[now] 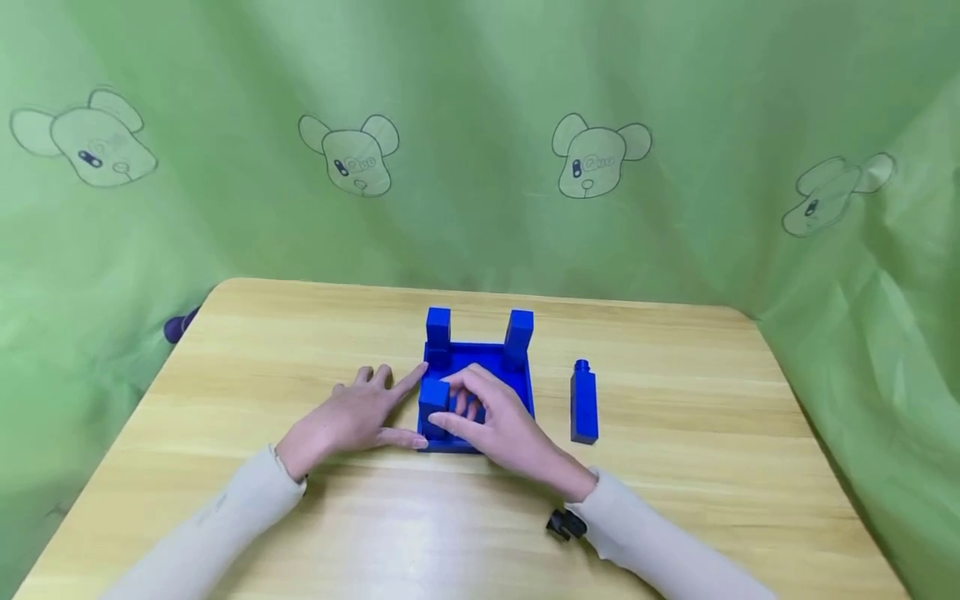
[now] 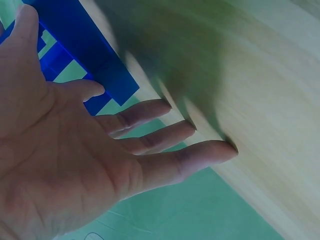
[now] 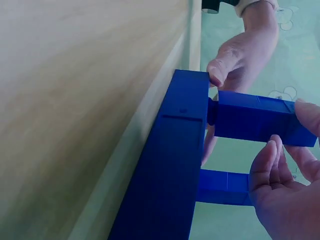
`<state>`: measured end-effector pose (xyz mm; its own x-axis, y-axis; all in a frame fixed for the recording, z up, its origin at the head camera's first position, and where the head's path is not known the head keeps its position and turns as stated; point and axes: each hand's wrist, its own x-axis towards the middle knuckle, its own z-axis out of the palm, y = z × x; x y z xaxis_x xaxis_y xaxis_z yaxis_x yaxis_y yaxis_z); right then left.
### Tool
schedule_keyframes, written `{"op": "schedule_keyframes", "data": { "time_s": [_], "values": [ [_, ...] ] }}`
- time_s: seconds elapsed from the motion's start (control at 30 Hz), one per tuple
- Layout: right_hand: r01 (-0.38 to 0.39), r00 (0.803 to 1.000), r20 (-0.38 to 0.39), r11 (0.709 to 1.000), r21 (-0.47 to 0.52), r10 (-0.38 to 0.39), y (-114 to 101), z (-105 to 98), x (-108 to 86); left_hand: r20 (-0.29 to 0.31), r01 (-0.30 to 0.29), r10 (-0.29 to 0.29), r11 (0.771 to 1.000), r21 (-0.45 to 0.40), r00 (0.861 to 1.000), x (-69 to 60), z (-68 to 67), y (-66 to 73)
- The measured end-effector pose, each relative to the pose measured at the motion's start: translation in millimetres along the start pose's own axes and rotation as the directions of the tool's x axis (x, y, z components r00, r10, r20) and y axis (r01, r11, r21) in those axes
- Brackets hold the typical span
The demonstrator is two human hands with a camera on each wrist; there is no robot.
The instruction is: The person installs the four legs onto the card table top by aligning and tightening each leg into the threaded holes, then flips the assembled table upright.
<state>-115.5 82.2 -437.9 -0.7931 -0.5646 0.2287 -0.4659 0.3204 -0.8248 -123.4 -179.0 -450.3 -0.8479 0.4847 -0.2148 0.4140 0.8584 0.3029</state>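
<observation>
A shallow blue square frame (image 1: 480, 357) lies on the table with its raised rim upward. Blue square posts stand at its back left (image 1: 438, 329) and back right (image 1: 519, 333) corners. At the front left corner, my right hand (image 1: 506, 421) pinches the upper part of another blue post (image 1: 433, 406) between thumb and fingers. The right wrist view shows a narrow neck (image 3: 212, 112) between this post and the frame. My left hand (image 1: 352, 421) rests against the frame's left side, thumb and index finger spread and touching the edge, the other fingers (image 2: 175, 162) extended over the tabletop.
Right of the frame a loose blue post (image 1: 584, 408) lies on the wooden table (image 1: 675, 417), its ridged round end pointing away. A black device (image 1: 566, 525) sits at my right wrist. Green fabric (image 1: 480, 208) hangs around the table; a dark object (image 1: 178, 327) shows beyond the left edge.
</observation>
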Motion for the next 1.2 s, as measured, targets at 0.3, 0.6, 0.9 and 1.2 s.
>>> {"op": "schedule_keyframes", "data": {
  "time_s": [0.3,0.6,0.9,1.2],
  "values": [
    [0.021,0.999,0.028,0.995,-0.093,-0.018,0,5,0.9,-0.020,-0.008,0.009,1.000,0.025,1.000,-1.8,-0.8,-1.1],
    [0.030,0.999,0.016,0.993,-0.111,-0.028,1,-4,-1.6,-0.015,-0.010,0.010,1.000,0.006,1.000,-0.1,-2.5,0.0],
    [0.033,0.999,0.040,0.992,-0.126,-0.028,-1,-8,-1.8,0.030,0.009,-0.009,1.000,-0.025,1.000,-2.0,-5.6,0.1],
    [0.003,0.999,0.043,0.994,-0.111,0.002,1,-7,0.3,0.103,0.022,-0.015,0.998,-0.058,0.995,1.2,-12.5,-2.3]
  ]
}}
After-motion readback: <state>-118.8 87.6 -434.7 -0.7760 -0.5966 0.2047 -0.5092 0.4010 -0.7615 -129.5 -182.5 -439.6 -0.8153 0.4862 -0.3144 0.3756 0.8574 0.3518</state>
